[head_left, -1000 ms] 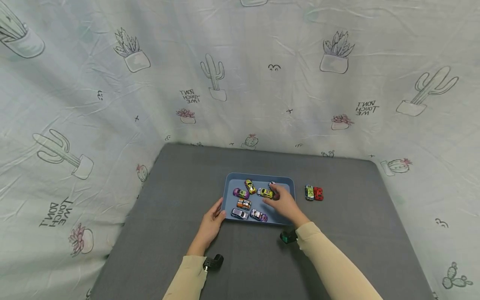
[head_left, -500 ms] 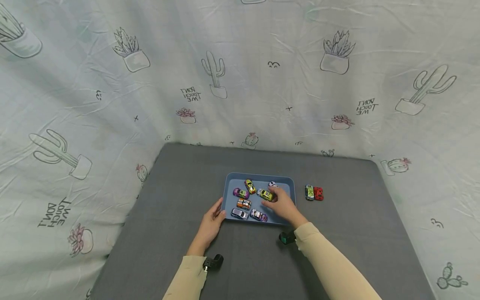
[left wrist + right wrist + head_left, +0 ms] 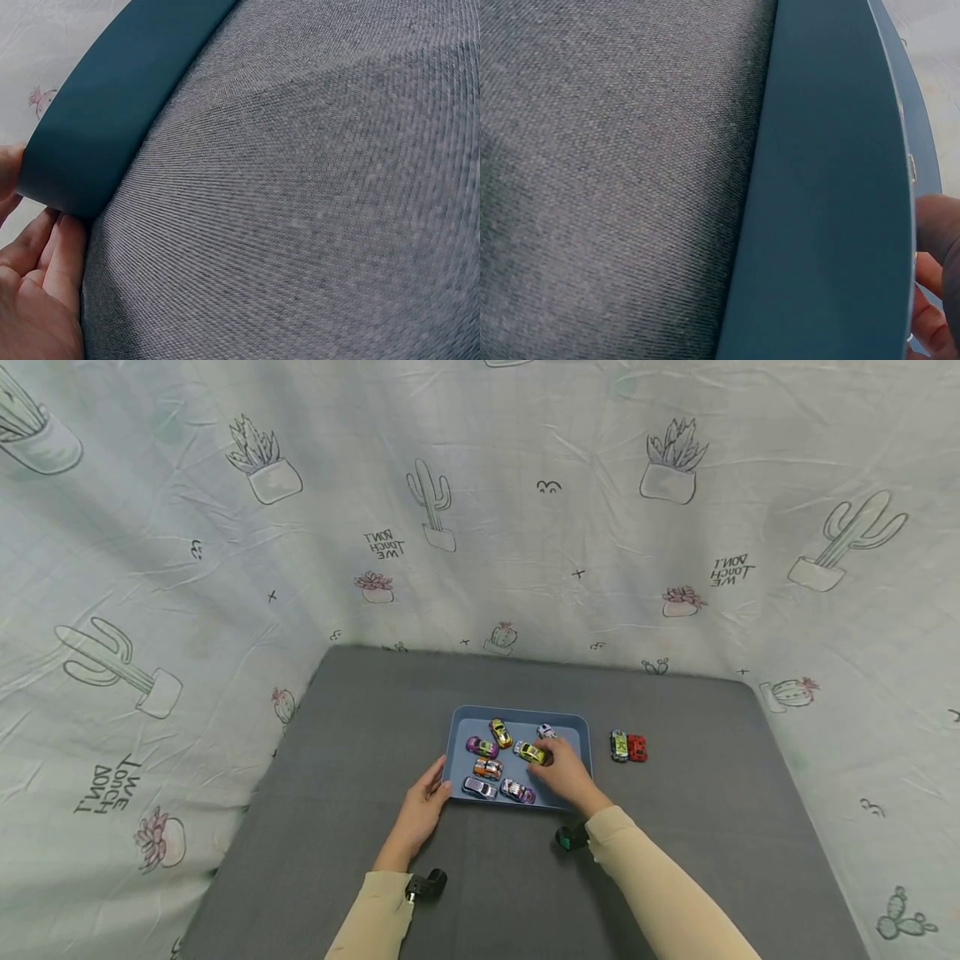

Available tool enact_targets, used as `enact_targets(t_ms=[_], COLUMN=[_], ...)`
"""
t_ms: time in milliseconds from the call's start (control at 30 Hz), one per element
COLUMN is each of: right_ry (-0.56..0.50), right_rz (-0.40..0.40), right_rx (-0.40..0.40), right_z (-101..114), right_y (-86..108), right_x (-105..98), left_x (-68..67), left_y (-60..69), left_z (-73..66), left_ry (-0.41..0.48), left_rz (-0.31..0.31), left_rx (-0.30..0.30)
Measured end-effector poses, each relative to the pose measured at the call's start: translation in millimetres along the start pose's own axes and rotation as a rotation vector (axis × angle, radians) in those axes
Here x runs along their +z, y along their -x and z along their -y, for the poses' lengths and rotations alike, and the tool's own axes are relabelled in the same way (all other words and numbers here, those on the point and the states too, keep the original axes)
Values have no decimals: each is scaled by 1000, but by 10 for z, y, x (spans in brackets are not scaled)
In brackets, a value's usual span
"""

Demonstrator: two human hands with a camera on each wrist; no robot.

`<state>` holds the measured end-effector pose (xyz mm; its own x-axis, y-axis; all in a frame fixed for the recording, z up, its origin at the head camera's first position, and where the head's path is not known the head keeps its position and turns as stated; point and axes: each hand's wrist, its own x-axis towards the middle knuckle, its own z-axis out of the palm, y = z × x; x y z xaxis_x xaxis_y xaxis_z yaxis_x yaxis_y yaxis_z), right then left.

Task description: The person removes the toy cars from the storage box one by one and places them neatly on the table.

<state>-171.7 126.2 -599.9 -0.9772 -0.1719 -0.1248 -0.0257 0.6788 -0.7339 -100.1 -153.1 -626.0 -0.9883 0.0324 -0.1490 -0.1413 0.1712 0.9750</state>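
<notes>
In the head view, a blue tray (image 3: pixel 459 713) holds several toy cars. My left hand (image 3: pixel 418 810) grips the tray's left side near its front corner; in the left wrist view the fingers (image 3: pixel 66 251) lie against the tray wall (image 3: pixel 97 120), thumb at its rim. Over the tray's right half, my right hand (image 3: pixel 564 770) pinches the yellow toy car (image 3: pixel 529 752) at its right end. A white and purple car (image 3: pixel 546 731) lies just behind those fingers. The right wrist view shows part of my right hand (image 3: pixel 936 300) beyond the tray wall (image 3: pixel 817 195).
Left and front in the tray are a yellow-red car (image 3: pixel 500 733), a purple-green one (image 3: pixel 482 747), an orange one (image 3: pixel 488 768), a silver one (image 3: pixel 479 787) and a purple-white one (image 3: pixel 517 791). A green car (image 3: pixel 618 745) and a red car (image 3: pixel 637 747) stand right of the tray.
My right hand has moved slightly down from the white and purple car, uncovering it. The yellow car has shifted a little toward the front and turned slightly. My left hand has stayed put.
</notes>
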Motion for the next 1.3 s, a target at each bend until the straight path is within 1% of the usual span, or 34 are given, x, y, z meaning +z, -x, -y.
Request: enact_targets(t_ms=[267,533,733,867,1067,1300], right_ry=[10,49,56,58,23,-27], right_rz=[-3,8,20,21,-11,-86], right_rx=[-15,-27,-23,-10,-3,3], right_z=[3,-8,1,-14,-13,-15], right_y=[24,39,78,101,115,147], right_x=[15,27,5,-19,-111,-323], left_x=[-7,0,-8,-5,9,1], left_y=[12,10,20,10,-14,-30], left_z=[-8,-8,-15,1,8,21], left_ry=[-5,-9,-19,-11,-4,-1], left_rz=[1,-4,-2,5,5,5], left_rx=[2,3,4,3,-6,3])
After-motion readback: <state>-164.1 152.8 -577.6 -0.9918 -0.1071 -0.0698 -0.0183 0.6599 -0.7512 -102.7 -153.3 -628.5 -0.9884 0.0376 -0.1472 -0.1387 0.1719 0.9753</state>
